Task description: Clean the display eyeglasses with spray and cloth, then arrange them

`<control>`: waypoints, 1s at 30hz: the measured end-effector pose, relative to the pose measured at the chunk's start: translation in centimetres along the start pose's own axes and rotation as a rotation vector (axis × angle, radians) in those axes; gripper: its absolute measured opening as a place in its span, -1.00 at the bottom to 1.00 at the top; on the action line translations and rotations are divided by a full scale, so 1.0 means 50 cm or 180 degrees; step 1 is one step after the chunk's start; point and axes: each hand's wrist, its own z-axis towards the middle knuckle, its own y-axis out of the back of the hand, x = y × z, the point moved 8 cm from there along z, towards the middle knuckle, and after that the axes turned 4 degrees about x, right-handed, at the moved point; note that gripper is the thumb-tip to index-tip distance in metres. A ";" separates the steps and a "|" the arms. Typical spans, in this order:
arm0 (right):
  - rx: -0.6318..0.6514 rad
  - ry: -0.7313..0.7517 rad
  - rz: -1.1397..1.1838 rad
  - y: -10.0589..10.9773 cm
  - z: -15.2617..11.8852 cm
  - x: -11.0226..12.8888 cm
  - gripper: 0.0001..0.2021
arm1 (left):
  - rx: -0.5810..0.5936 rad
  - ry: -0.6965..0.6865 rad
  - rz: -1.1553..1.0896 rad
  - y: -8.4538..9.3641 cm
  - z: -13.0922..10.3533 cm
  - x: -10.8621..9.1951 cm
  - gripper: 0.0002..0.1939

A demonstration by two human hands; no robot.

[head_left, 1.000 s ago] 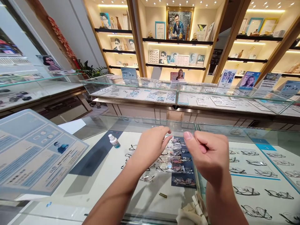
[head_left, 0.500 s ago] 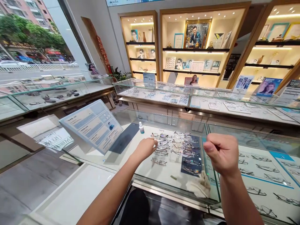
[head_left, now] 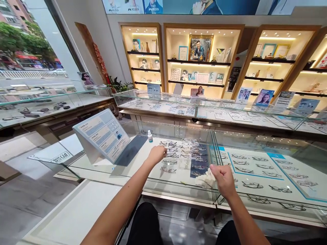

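My left hand [head_left: 157,154] is closed above the glass counter [head_left: 143,177], at the left edge of the middle rows of eyeglasses [head_left: 193,153]. What its fingers hold, if anything, is hidden. Closed in a fist, my right hand [head_left: 225,180] is beside a crumpled cream cloth [head_left: 205,180], its thumb overlapping the cloth's upper edge; whether it grips the cloth cannot be told. Behind my left hand stands a small white-capped bottle [head_left: 150,136]. One pair of glasses [head_left: 168,169] lies apart, nearer the front. A small green item [head_left: 183,182] is left of the cloth.
A tilted printed sign [head_left: 103,137] stands on the counter's left, beside a dark mat [head_left: 133,151]. An open white drawer or tray [head_left: 76,211] is at lower left. More framed glasses [head_left: 258,165] lie in the right case. Lit shelves [head_left: 201,71] line the back wall.
The view has turned right and tilted up. My right hand has lowered from above the counter to beside the cloth. My left hand stays near the glasses, still closed.
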 end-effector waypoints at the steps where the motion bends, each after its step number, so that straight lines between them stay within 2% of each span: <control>1: -0.0075 -0.0113 0.0150 -0.003 -0.005 -0.018 -0.40 | -0.0049 -0.0017 -0.0099 0.009 -0.009 -0.003 -0.87; 5: -0.0191 -0.0416 0.0718 -0.029 0.005 -0.082 -0.39 | -0.0203 -0.0111 -0.0600 0.031 -0.048 -0.028 -0.85; 7: -0.0055 -0.0537 0.0997 -0.062 0.027 -0.115 -0.37 | -0.0332 -0.0161 -0.1463 0.026 -0.060 -0.048 -0.80; 10: 0.0031 -0.0754 0.1334 -0.123 0.065 -0.178 -0.33 | -0.0520 -0.0140 -0.3165 -0.012 -0.059 -0.084 -0.69; 12: -0.0007 -0.0880 0.1366 -0.161 0.085 -0.222 -0.30 | -0.0568 -0.0064 -0.3721 -0.050 -0.050 -0.112 -0.62; 15: -0.0135 -0.1001 0.1376 -0.199 0.097 -0.272 -0.31 | -0.0642 0.0041 -0.4111 -0.103 -0.033 -0.151 -0.55; 20: -0.0260 -0.1054 0.1327 -0.214 0.093 -0.304 -0.43 | -0.0689 0.0097 -0.4534 -0.159 -0.024 -0.187 -0.51; 23: -0.0096 -0.1072 0.1281 -0.224 0.092 -0.310 -0.55 | -0.0653 0.0132 -0.4641 -0.178 -0.026 -0.190 -0.53; 30: 0.0081 -0.1176 0.1189 -0.238 0.085 -0.322 -0.69 | -0.0607 0.0288 -0.4865 -0.201 -0.025 -0.167 -0.60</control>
